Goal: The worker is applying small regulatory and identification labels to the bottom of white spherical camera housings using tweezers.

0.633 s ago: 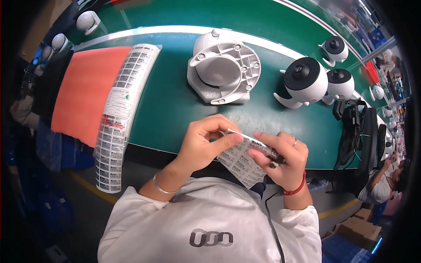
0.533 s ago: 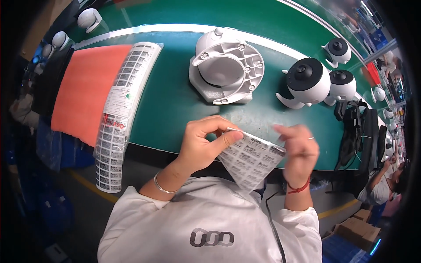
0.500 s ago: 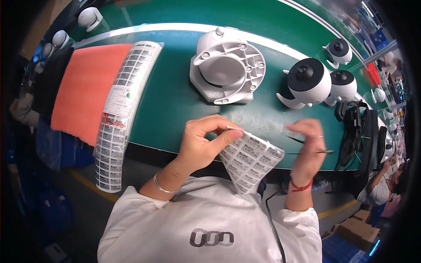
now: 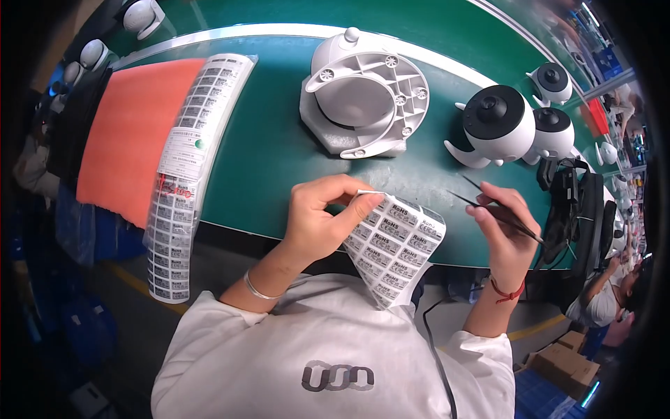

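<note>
Between thumb and fingers, my left hand (image 4: 324, 216) pinches the top corner of a sheet of small grey labels (image 4: 396, 244), which hangs over the bench's front edge. A pair of black tweezers (image 4: 499, 211) is gripped in my right hand (image 4: 509, 234), to the right of the sheet. The tweezers' two tips are apart, point left and touch nothing. Beyond my hands, a white plastic device (image 4: 363, 101) lies with its ribbed, ring-shaped base turned up, on a grey foam block (image 4: 315, 126).
A long strip of label sheets (image 4: 185, 150) in clear plastic lies at left, beside an orange foam sheet (image 4: 132, 133). White devices with black tops, one large (image 4: 494, 122), stand at right. Black cables and adapters (image 4: 569, 202) lie near the bench's right end.
My right hand has moved slightly right and turned, so the tweezers now show clearly with their tips toward the upper left. My left hand still pinches the label sheet.
</note>
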`<state>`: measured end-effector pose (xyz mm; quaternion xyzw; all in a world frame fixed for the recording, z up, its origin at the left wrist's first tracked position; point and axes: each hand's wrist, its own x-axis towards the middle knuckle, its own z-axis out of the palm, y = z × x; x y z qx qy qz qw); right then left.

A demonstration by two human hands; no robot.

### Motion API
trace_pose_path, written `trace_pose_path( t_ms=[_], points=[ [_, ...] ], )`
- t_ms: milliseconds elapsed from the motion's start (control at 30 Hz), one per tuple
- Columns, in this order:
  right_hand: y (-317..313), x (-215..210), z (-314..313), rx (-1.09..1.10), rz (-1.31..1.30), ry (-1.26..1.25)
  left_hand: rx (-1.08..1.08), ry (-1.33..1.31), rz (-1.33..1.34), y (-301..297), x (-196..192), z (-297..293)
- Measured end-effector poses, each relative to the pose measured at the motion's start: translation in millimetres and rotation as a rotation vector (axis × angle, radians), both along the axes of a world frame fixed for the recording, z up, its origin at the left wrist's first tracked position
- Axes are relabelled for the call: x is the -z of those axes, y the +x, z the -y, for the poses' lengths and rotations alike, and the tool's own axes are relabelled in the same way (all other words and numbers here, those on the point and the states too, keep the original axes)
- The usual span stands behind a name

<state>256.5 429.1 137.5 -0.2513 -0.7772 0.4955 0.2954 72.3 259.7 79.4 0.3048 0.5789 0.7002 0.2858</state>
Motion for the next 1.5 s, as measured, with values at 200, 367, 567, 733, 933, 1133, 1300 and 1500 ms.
trace_pose_path(
  t_ms=[200,367,567,733,933,1133,1300,1500],
  points=[
    [-10.3,-12.2,15.6,-0.178,-0.247,0.183,-0.017,0.081,-0.366,1.7,-2.9,0.6],
    [-25.0,-18.9,25.8,-0.368,-0.205,0.420,-0.001,0.077,-0.237,6.9,-5.0,-1.9],
    [-31.9,-17.9,32.3,-0.372,-0.191,0.513,0.014,0.068,-0.242,10.4,-9.1,0.5],
    [-29.0,-18.9,32.4,-0.346,-0.172,0.457,0.004,0.069,-0.321,9.6,-13.5,3.3],
    [-36.2,-23.7,24.0,-0.253,-0.239,0.468,0.104,-0.010,-0.207,8.5,-12.7,17.0],
    [-64.4,-13.8,0.0,-0.451,-0.220,0.899,0.094,-0.096,0.046,1.6,1.6,33.0],
    [-83.1,-14.6,-19.3,-0.578,-0.199,1.063,0.063,-0.072,0.070,-3.1,12.4,40.0],
    [-97.1,-14.0,-28.6,-0.655,-0.158,1.055,0.049,-0.056,-0.058,-6.6,19.5,39.0]
  ],
)
